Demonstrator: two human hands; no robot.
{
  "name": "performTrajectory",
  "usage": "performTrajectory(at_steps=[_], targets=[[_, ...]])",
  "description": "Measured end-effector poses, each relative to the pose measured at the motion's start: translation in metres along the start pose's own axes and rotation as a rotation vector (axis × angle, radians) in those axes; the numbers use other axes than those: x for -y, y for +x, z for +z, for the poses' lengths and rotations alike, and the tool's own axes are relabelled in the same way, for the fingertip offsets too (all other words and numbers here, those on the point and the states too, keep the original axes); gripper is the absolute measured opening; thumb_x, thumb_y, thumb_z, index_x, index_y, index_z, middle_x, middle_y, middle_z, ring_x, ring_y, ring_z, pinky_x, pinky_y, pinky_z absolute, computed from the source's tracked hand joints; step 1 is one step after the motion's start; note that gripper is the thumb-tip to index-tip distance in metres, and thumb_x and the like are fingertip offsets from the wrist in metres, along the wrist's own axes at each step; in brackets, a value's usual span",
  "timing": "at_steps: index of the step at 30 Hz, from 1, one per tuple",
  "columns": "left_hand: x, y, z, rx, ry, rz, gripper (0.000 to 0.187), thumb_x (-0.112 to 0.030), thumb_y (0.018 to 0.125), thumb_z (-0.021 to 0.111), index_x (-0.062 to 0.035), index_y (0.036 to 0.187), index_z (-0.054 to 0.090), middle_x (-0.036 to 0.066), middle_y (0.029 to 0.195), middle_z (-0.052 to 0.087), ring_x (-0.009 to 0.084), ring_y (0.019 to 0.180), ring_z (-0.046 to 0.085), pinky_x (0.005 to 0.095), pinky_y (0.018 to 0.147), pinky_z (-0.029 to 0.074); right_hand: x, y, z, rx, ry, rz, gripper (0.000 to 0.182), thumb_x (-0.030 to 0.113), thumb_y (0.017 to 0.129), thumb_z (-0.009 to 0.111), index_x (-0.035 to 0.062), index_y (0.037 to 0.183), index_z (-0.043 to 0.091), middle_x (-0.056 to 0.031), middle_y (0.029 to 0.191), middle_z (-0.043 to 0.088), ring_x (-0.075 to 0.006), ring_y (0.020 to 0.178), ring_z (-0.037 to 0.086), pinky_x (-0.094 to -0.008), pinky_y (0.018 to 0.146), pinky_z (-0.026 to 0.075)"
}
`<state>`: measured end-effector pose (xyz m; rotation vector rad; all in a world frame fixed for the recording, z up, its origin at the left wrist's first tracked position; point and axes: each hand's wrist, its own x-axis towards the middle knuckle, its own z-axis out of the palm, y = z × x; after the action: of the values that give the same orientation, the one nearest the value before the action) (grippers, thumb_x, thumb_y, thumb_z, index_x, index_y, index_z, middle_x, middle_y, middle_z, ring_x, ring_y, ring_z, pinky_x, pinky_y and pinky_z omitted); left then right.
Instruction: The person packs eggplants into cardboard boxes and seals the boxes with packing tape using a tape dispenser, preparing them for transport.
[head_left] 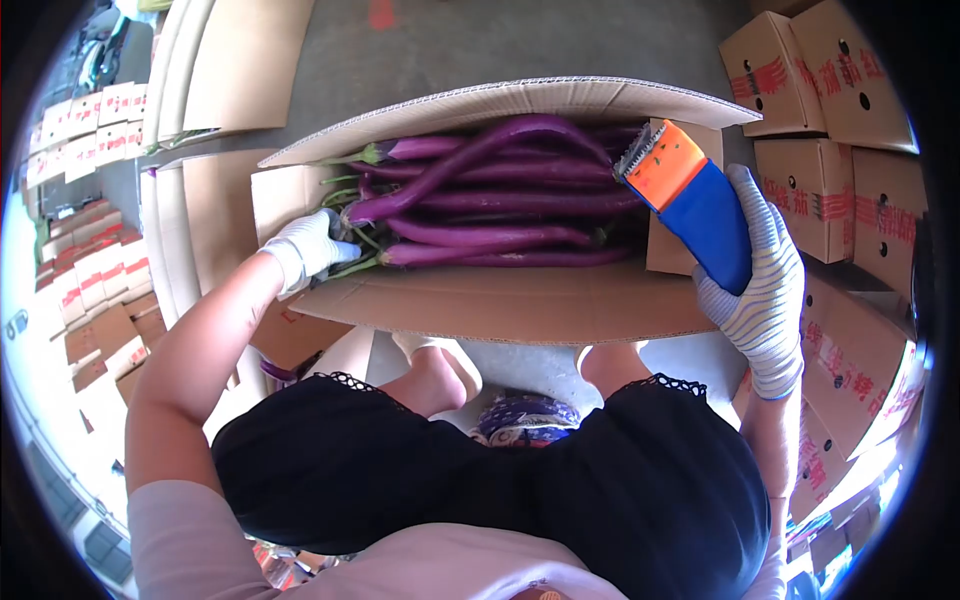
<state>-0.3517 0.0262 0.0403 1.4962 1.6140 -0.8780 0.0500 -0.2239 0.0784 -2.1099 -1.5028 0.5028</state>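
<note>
Long purple eggplants (520,200) lie side by side in an open cardboard box (480,300), with their green stem ends to the left. One curved eggplant (450,180) rests across the top of the others. My left hand (308,248), in a white knit glove, has its fingers curled at the stem end of this eggplant; the fingertips are partly hidden. Above the box's right end, my right hand (765,290), in a striped glove, is wrapped round an orange and blue tape dispenser (690,195). Its toothed metal edge points up and left.
Printed cardboard boxes (825,190) are stacked close on the right. Other open cartons (215,210) stand on the left, with more stacked boxes (100,270) farther away. Grey floor (520,40) shows beyond the box. My knees and feet are just below it.
</note>
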Motion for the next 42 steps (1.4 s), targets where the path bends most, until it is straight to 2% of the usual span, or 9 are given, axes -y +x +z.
performTrajectory(at_steps=[6, 10, 13, 16, 22, 31, 36, 38, 42], targets=[[0.019, 0.020, -0.001, 0.243, -0.272, -0.298, 0.048, -0.037, 0.078, 0.083, -0.0122, 0.116, 0.065, -0.002, 0.084, 0.063, 0.0109, 0.075, 0.054, 0.0311, 0.068, 0.046, -0.007, -0.001, 0.006, -0.123, 0.003, -0.099, 0.082, 0.003, 0.060, 0.072, 0.0074, 0.139, 0.051, -0.0177, 0.101, 0.064, -0.0356, 0.086, 0.066, -0.0388, 0.078, 0.055], [0.031, 0.014, 0.030, 0.386, -0.070, -0.286, 0.059, -0.047, 0.072, 0.086, -0.0173, 0.119, 0.064, 0.004, 0.097, 0.066, 0.0195, 0.081, 0.058, 0.0332, 0.066, 0.048, -0.016, 0.001, 0.009, -0.237, 0.055, -0.141, 0.081, 0.003, 0.061, 0.073, 0.0080, 0.139, 0.051, -0.0177, 0.102, 0.064, -0.0355, 0.086, 0.066, -0.0384, 0.078, 0.055], [0.031, 0.003, 0.026, 0.429, -0.162, -0.318, 0.052, -0.044, 0.073, 0.086, -0.0157, 0.111, 0.065, 0.002, 0.083, 0.063, 0.0166, 0.069, 0.056, 0.0302, 0.059, 0.045, -0.014, -0.002, 0.005, -0.056, 0.131, -0.017, 0.083, -0.005, 0.067, 0.069, 0.0116, 0.145, 0.047, -0.0168, 0.126, 0.061, -0.0322, 0.115, 0.063, -0.0386, 0.098, 0.050], [0.023, -0.010, 0.036, 0.377, -0.187, -0.323, 0.042, -0.034, 0.075, 0.085, -0.0141, 0.105, 0.064, -0.001, 0.073, 0.058, 0.0134, 0.059, 0.050, 0.0275, 0.052, 0.041, -0.012, 0.001, 0.007, -0.041, 0.123, 0.002, 0.082, -0.005, 0.067, 0.069, 0.0116, 0.145, 0.047, -0.0166, 0.128, 0.061, -0.0322, 0.116, 0.062, -0.0389, 0.099, 0.050], [0.059, 0.006, 0.083, -0.091, -0.026, 0.010, 0.061, -0.021, 0.070, 0.085, 0.0010, 0.122, 0.062, 0.016, 0.113, 0.070, 0.0296, 0.103, 0.065, 0.0354, 0.094, 0.048, -0.017, 0.001, 0.012, -0.124, 0.109, -0.075, 0.080, -0.006, 0.069, 0.068, 0.0118, 0.144, 0.048, -0.0157, 0.133, 0.059, -0.0319, 0.117, 0.062, -0.0381, 0.100, 0.050], [0.020, -0.015, 0.042, -0.112, -0.889, -0.135, 0.042, -0.021, 0.077, 0.080, -0.0042, 0.111, 0.062, 0.006, 0.088, 0.066, 0.0184, 0.074, 0.060, 0.0344, 0.067, 0.048, -0.003, 0.006, 0.018, -0.157, -0.027, -0.138, 0.079, 0.002, 0.063, 0.069, 0.0126, 0.139, 0.053, -0.0159, 0.108, 0.064, -0.0339, 0.092, 0.066, -0.0386, 0.085, 0.055], [0.031, 0.020, 0.043, -0.169, -0.874, -0.047, 0.045, -0.019, 0.081, 0.077, -0.0064, 0.118, 0.055, 0.008, 0.102, 0.063, 0.0194, 0.090, 0.059, 0.0324, 0.073, 0.048, -0.005, -0.001, 0.017, -0.061, 0.002, -0.047, 0.080, -0.005, 0.071, 0.067, 0.0133, 0.146, 0.046, -0.0150, 0.131, 0.061, -0.0306, 0.113, 0.064, -0.0377, 0.098, 0.051], [0.018, 0.017, 0.056, -0.365, -0.926, -0.056, 0.036, -0.016, 0.083, 0.074, -0.0110, 0.114, 0.056, 0.000, 0.086, 0.058, 0.0113, 0.070, 0.051, 0.0349, 0.079, 0.048, -0.007, 0.001, 0.018, -0.078, 0.005, -0.040, 0.080, -0.005, 0.071, 0.067, 0.0134, 0.146, 0.045, -0.0146, 0.132, 0.061, -0.0298, 0.114, 0.064, -0.0375, 0.099, 0.051], [0.037, 0.044, 0.052, -0.154, -1.165, 0.049, 0.048, -0.009, 0.086, 0.070, -0.0127, 0.126, 0.044, 0.007, 0.119, 0.056, 0.0211, 0.100, 0.058, 0.0378, 0.084, 0.053, -0.011, -0.001, 0.022, -0.144, 0.044, -0.003, 0.079, -0.003, 0.071, 0.068, 0.0119, 0.146, 0.046, -0.0154, 0.131, 0.060, -0.0302, 0.115, 0.063, -0.0376, 0.100, 0.050]])
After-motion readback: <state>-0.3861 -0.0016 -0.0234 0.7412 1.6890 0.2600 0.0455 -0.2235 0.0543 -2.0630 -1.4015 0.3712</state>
